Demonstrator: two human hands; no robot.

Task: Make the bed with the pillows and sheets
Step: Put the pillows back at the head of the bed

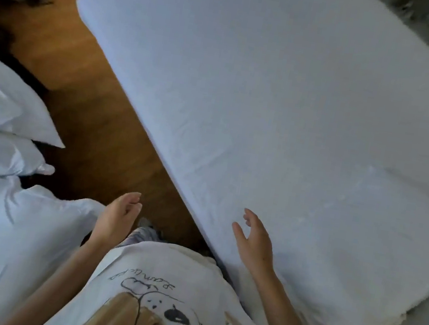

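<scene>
Wood floor (96, 121) beside mattress (273, 101); left hand (117, 217) & right hand (254, 241) fingers loosely spread, holding nothing.

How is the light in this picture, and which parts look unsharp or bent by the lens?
Head view: dim, bluish light, with no glare on the mattress; the stacked pillows at left show soft sheen on their folds. The far corners are smeared, and the dark shape at top left cannot be identified. The mattress edges bow from the wide-angle lens. Both hands, left hand and right hand, are fairly sharp.
</scene>
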